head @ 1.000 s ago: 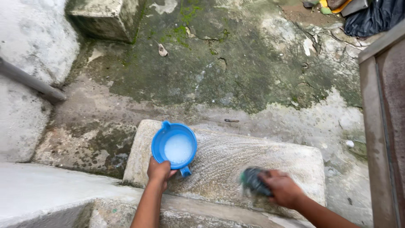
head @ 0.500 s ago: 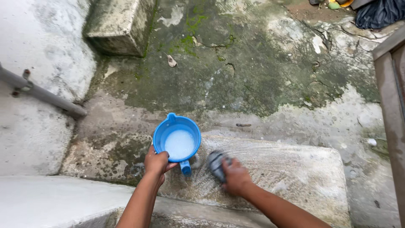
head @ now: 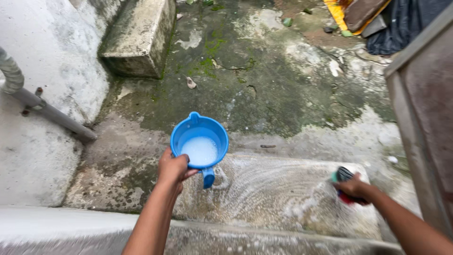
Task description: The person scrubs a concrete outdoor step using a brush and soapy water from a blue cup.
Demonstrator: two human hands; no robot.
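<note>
Round blue plastic jug [head: 199,141] of milky suds above rough wet slab [head: 278,189].

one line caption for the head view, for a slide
Left hand holds blue jug while right hand scrubs stone slab.

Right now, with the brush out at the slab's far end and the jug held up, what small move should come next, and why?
Probably tip the blue jug a little over the middle of the stone slab. The left hand grips its rim above the slab, soapy water inside. The right hand holds the scrub brush at the slab's right end, and suds already streak the surface between them.
</note>
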